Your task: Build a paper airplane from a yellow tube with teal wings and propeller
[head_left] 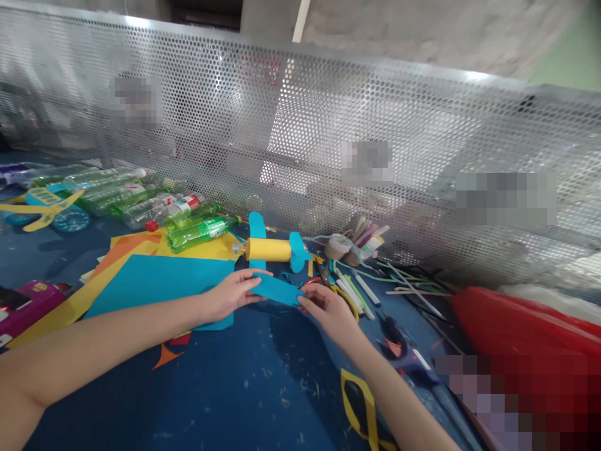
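Observation:
Between my two hands a strip of blue paper (278, 290) is held above the blue tabletop. My left hand (233, 293) pinches its left end, thumb on top. At the other end my right hand (328, 307) grips the strip between thumb and fingers. Just beyond lies a toy plane (270, 250) made from a small bottle wrapped in yellow paper, with blue paper wings and tail. Scissors (352, 302) with red and yellow handles lie partly hidden behind my right hand. A large blue sheet (164, 285) rests under my left forearm.
Several plastic bottles (201, 234) lie at the back left, near another paper-and-bottle plane (47, 210). Glue sticks (352, 291) and a glue gun (408, 351) lie right. A perforated metal screen (211, 113) stands behind; a red bag (511, 326) sits at right.

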`<state>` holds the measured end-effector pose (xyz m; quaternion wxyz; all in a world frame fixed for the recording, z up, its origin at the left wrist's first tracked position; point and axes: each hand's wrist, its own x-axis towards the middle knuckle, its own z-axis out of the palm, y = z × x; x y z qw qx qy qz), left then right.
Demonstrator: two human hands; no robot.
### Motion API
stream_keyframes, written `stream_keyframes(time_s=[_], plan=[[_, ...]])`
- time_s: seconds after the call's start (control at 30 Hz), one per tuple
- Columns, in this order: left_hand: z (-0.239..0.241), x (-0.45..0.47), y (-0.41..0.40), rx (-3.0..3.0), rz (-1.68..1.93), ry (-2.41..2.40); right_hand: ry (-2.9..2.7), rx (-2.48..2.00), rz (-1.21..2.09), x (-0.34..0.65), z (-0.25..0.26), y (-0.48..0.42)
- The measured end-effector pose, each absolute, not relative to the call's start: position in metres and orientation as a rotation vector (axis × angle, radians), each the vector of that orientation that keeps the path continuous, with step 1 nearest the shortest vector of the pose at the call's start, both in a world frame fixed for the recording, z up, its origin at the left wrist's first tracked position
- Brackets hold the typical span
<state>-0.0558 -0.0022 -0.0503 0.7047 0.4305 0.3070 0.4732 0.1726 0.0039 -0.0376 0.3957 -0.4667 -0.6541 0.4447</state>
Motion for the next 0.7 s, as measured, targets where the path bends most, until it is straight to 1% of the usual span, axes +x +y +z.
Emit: stream_keyframes(time_s=[0.13,0.23,0.37,0.5,0.7], plan=[[-0.046,-0.056,-0.004,0.945,1.028,0.772,-1.585,-1.222,1.186,0.172,-0.035,0.004],[-0.043,-0.056,-0.005,1.012,0.959,0.812,-1.630,-1.244,1.119,0.173,-0.033,0.004],[-0.043,-0.057,-0.007,1.259,0.893,0.924,-1.718,-1.256,1.047,0.173,-0.030,0.001],[-0.044,-0.056,-0.008,1.376,0.872,1.027,-1.783,-1.287,1.029,0.173,-0.025,-0.003],[-0.045,-0.056,-0.008,1.434,0.844,1.057,-1.811,-1.249,1.040,0.177,-0.017,-0.001]])
